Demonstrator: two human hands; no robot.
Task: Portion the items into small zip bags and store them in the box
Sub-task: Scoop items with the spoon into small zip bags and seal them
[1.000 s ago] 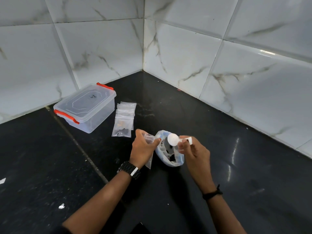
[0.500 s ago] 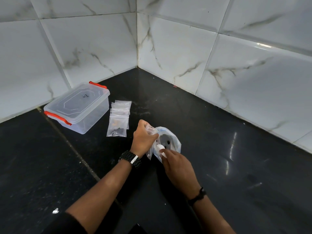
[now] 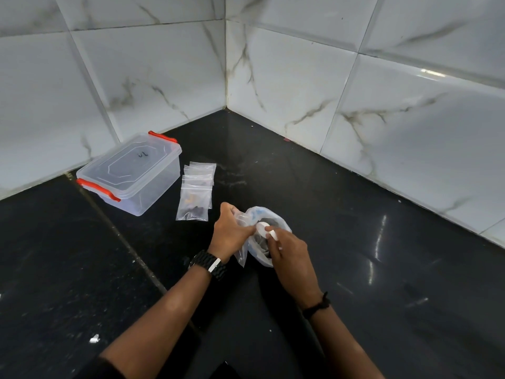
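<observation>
Box (image 3: 128, 173): 1 clear lidded container with 2 red latches, far left, against wall tiles (image 3: 153, 75).
Filled zip bags (image 3: 196, 191): overlapping stack just right of box; exact count cannot be told.
Left hand (image 3: 231, 232): fingers curled, gripping 1 small zip bag (image 3: 241, 254).
Right hand (image 3: 288, 251): pinching 1 white item (image 3: 263, 229) at bag mouth.
Supply bag (image 3: 270, 217): 1, on black counter (image 3: 382, 283), behind both hands.
</observation>
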